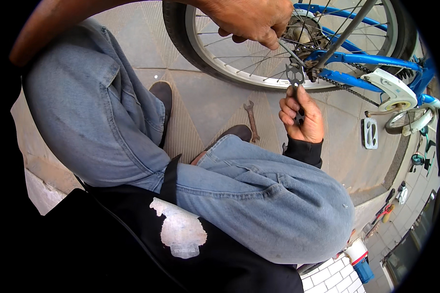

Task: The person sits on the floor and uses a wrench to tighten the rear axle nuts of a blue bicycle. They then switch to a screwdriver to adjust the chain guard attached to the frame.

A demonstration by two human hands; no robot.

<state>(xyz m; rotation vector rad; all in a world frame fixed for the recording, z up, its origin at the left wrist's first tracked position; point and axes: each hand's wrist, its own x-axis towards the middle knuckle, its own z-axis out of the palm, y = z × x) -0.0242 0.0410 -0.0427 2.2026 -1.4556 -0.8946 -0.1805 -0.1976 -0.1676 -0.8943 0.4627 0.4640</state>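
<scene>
One flat wrench (295,77) points its long axis up-view toward the hub (303,35), right grip (306,117) clasping it, left grip (252,20) unclear.

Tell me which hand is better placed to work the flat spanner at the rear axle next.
Right, I'd judge: the right hand grips the flat multi-hole spanner, its upper end close to the rear axle. The left hand is over the rear wheel, fingertips at a thin grey rod.
</scene>
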